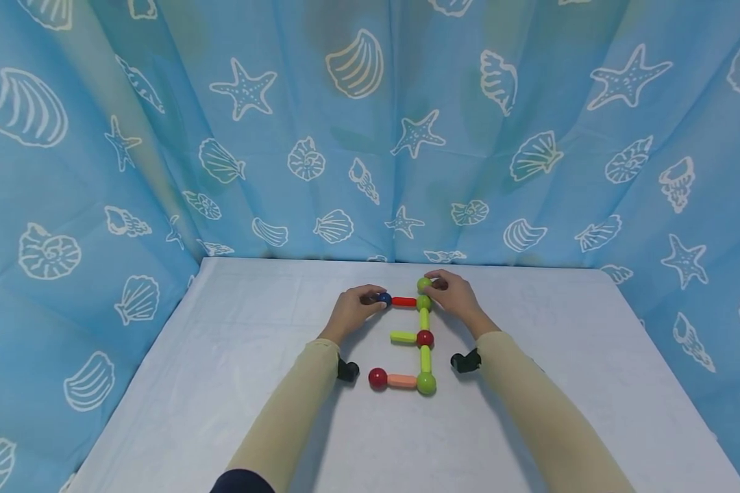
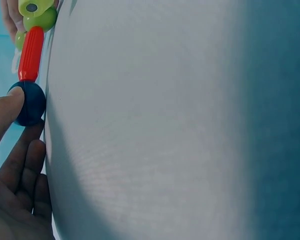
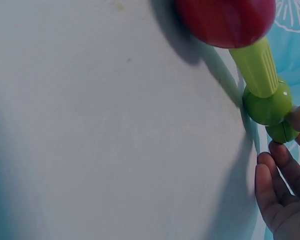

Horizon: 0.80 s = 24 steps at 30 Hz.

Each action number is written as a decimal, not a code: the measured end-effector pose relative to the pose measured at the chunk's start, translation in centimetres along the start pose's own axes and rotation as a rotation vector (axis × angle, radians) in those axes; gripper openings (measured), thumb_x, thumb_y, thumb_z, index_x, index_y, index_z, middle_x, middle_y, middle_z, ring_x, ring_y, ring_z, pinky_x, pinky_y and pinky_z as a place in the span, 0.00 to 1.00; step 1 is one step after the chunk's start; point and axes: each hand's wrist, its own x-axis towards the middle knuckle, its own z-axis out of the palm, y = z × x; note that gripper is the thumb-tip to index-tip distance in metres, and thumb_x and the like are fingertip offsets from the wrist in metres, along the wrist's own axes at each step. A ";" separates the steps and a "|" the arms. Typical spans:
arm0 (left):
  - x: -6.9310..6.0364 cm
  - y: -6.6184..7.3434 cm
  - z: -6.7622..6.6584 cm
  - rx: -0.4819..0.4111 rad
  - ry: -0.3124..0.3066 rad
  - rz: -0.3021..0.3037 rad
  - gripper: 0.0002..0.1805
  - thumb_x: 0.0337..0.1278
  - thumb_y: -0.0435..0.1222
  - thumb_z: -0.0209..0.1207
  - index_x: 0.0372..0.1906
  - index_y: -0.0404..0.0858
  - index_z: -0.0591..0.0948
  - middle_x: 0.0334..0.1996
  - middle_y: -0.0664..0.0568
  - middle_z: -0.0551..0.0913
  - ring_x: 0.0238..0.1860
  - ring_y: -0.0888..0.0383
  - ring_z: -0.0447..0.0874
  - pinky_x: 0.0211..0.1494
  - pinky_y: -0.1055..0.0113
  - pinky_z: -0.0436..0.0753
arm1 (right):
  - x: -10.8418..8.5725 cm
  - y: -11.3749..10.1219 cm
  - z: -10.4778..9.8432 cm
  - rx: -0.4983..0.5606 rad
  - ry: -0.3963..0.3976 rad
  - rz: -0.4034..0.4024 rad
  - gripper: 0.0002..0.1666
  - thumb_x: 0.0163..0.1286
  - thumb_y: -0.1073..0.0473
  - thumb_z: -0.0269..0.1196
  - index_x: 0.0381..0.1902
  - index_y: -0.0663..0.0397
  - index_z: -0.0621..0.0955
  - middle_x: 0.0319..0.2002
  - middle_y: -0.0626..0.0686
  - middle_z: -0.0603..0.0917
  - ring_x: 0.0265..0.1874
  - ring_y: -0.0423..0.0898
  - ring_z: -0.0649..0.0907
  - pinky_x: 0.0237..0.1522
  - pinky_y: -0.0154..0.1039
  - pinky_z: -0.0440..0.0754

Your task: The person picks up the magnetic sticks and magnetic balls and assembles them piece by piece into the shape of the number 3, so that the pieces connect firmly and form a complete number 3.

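A figure of toy building balls and rods lies on the table. At its far left end, my left hand (image 1: 353,309) pinches a dark blue ball (image 2: 31,104), the thumb on its near side. A red rod (image 1: 403,301) joins that ball to a green ball (image 1: 423,302). Just beyond it, my right hand (image 1: 456,296) holds another green ball (image 1: 424,285) between thumb and fingers. Yellow-green rods (image 1: 425,359) run down through a red ball (image 1: 425,338) to a green ball (image 1: 426,383). One yellow-green rod (image 1: 403,337) points left with its end free.
In the near row, an orange rod (image 1: 401,381) links to a red ball (image 1: 378,378). Dark wrist cameras (image 1: 466,361) hang below both sleeves. The white table (image 1: 222,329) meets a blue shell-patterned curtain (image 1: 358,137) at the back and sides.
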 end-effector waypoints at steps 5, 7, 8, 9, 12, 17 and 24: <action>0.0 0.0 0.0 -0.002 -0.003 0.004 0.18 0.65 0.41 0.67 0.58 0.51 0.85 0.49 0.52 0.86 0.49 0.53 0.81 0.59 0.56 0.79 | -0.5 0.5 -0.5 0.012 -0.003 -0.017 0.23 0.74 0.51 0.64 0.64 0.48 0.79 0.58 0.59 0.82 0.59 0.57 0.79 0.61 0.53 0.77; 0.1 -0.1 0.0 0.002 -0.004 0.004 0.18 0.64 0.41 0.67 0.58 0.51 0.85 0.49 0.53 0.86 0.49 0.54 0.81 0.59 0.56 0.79 | -0.7 0.7 -0.7 0.015 -0.003 -0.023 0.23 0.74 0.51 0.64 0.64 0.47 0.79 0.58 0.59 0.82 0.59 0.57 0.79 0.61 0.54 0.77; 0.2 -0.2 0.0 0.003 -0.005 0.003 0.18 0.64 0.41 0.68 0.58 0.51 0.85 0.50 0.53 0.86 0.49 0.54 0.81 0.59 0.56 0.79 | -0.8 0.8 -0.8 0.015 -0.001 -0.025 0.23 0.74 0.51 0.64 0.64 0.47 0.79 0.57 0.59 0.82 0.59 0.57 0.79 0.61 0.54 0.77; 0.2 -0.2 0.0 0.005 -0.005 0.002 0.18 0.64 0.41 0.68 0.58 0.51 0.85 0.50 0.53 0.86 0.50 0.54 0.81 0.59 0.56 0.79 | -0.9 0.9 -0.9 0.018 -0.001 -0.025 0.23 0.74 0.51 0.64 0.64 0.47 0.79 0.57 0.59 0.82 0.59 0.57 0.79 0.60 0.54 0.77; 0.1 -0.2 0.0 0.010 -0.002 0.006 0.18 0.64 0.41 0.68 0.59 0.51 0.84 0.50 0.52 0.86 0.50 0.54 0.81 0.59 0.56 0.79 | -1.2 1.1 -1.1 0.020 -0.004 -0.027 0.23 0.74 0.51 0.64 0.63 0.48 0.79 0.56 0.59 0.82 0.58 0.57 0.79 0.59 0.53 0.79; 0.1 -0.2 0.0 0.010 0.002 0.015 0.18 0.64 0.41 0.68 0.59 0.50 0.85 0.50 0.52 0.86 0.49 0.53 0.82 0.59 0.56 0.79 | -1.9 1.4 -1.5 0.013 -0.004 -0.035 0.24 0.74 0.51 0.64 0.64 0.50 0.78 0.56 0.60 0.83 0.58 0.57 0.80 0.58 0.53 0.79; 0.1 -0.2 -0.1 0.010 0.000 0.022 0.18 0.65 0.41 0.67 0.59 0.51 0.84 0.51 0.52 0.86 0.49 0.53 0.81 0.59 0.56 0.79 | -2.6 2.0 -1.8 0.032 -0.010 -0.017 0.23 0.74 0.51 0.64 0.64 0.48 0.78 0.54 0.59 0.82 0.53 0.56 0.80 0.50 0.48 0.83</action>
